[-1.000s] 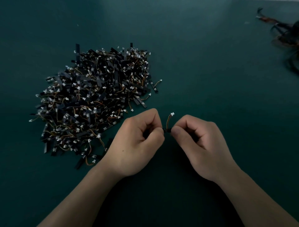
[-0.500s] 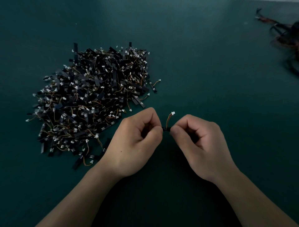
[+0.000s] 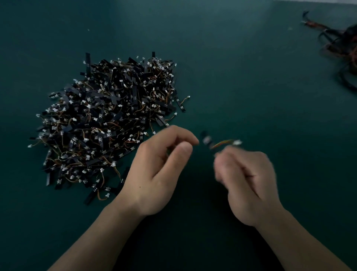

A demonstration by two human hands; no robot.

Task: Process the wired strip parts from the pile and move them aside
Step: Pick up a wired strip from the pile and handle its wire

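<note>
**A:** Where was there room to move?

**B:** The green table (image 3: 251, 77) lay bare between the pile (image 3: 108, 120) of wired parts on the left and a dark tangle of wires (image 3: 340, 44) cut off by the right border. Its far edge (image 3: 318, 1) showed as a pale line at top right.

**A:** And the hands?

**B:** They were low in the middle, just right of the pile. The left hand (image 3: 160, 170) had its fingers curled, thumb near forefinger. The right hand (image 3: 247, 179) was blurred. One strip part (image 3: 207, 139) sat between them, its orange wire (image 3: 222, 144) and white connector (image 3: 237, 142) toward the right hand. I couldn't tell which hand gripped it.

**A:** What had changed from half a second before?

**B:** Both hands had been together, pinching the part. Now they stood apart, and its wire lay sideways instead of upright.
</note>
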